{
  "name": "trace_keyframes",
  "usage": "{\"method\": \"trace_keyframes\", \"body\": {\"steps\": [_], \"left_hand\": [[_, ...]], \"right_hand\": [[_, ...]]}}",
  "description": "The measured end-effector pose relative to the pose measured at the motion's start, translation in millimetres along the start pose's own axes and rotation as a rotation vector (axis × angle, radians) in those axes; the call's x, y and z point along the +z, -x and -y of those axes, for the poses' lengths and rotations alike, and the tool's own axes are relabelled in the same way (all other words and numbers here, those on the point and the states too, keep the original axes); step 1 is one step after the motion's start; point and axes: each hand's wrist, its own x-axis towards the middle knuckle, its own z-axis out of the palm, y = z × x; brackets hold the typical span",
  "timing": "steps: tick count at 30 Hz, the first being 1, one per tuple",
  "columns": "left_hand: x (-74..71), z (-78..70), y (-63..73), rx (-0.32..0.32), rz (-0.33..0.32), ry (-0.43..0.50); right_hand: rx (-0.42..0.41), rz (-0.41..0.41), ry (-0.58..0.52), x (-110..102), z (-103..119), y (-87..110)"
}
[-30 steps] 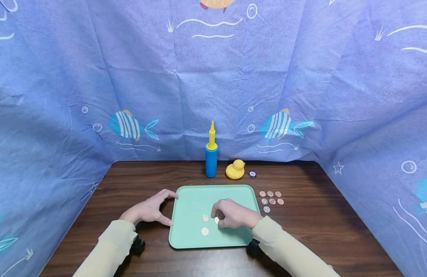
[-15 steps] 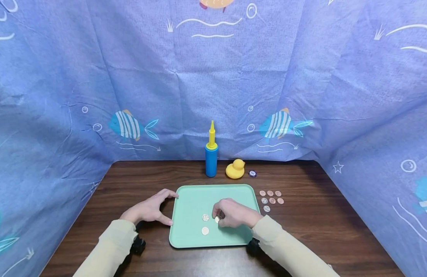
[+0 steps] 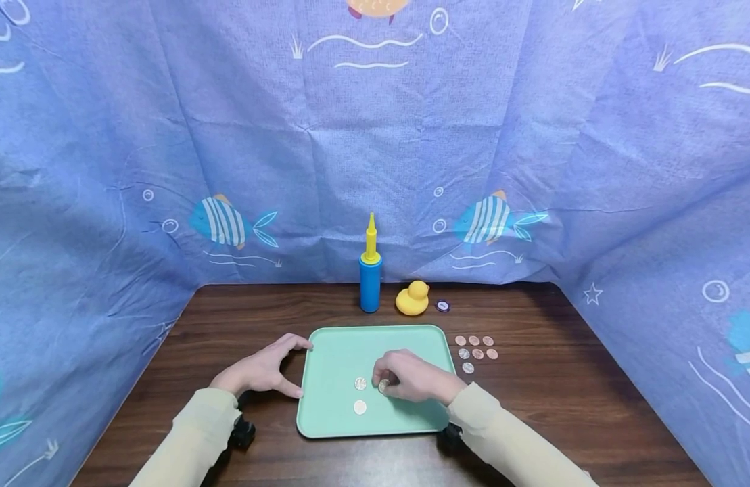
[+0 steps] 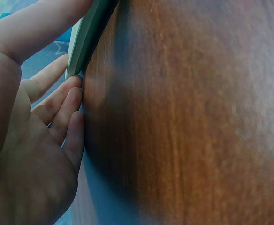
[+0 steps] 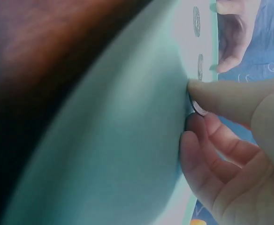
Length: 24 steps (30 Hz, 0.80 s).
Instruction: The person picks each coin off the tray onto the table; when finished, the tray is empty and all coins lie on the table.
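Observation:
In the head view a mint-green tray (image 3: 332, 345) lies on the table. My left hand (image 3: 262, 368) is at its left side, thumb and index finger spread apart and touching the rim; the left wrist view shows the other fingers loosely extended beside the tray. Over the middle of the tray, my right hand (image 3: 411, 375) pinches a silver coin (image 5: 200, 108) between thumb and fingers. That coin is tilted, low against the tray surface and partly hidden by the fingers. Left of it lie two more silver coins, an upper coin (image 3: 360, 383) and a lower coin (image 3: 360, 407), both flat.
Right of the tray, several coins lie in rows, copper coins (image 3: 474, 341) and silver coins (image 3: 468, 368). Behind the tray stand a blue and yellow hand pump (image 3: 370, 284), a rubber duck (image 3: 412, 299) and a dark round chip (image 3: 443, 306). A blue fish-print cloth (image 3: 350, 169) surrounds the table.
The coin at my right fingertips has gone from lying nearly flat to being tilted. My right hand has shifted very slightly rightward. My left hand stays on the tray rim.

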Motion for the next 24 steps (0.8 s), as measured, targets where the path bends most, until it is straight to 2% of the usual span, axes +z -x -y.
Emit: {"method": "trace_keyframes", "body": {"steps": [6, 14, 24], "left_hand": [[-0.1, 0.5, 0.3, -0.013, 0.002, -0.01], [0.7, 3.2, -1.1, 0.017, -0.004, -0.025], [1.4, 4.3, -0.3, 0.009, -0.004, -0.026]], "right_hand": [[0.018, -0.041, -0.096, -3.5, -3.5, 9.0], [0.045, -0.09, -0.17, -14.9, -17.4, 27.3], [0.159, -0.132, -0.254, -29.3, -33.5, 52.2]]}}
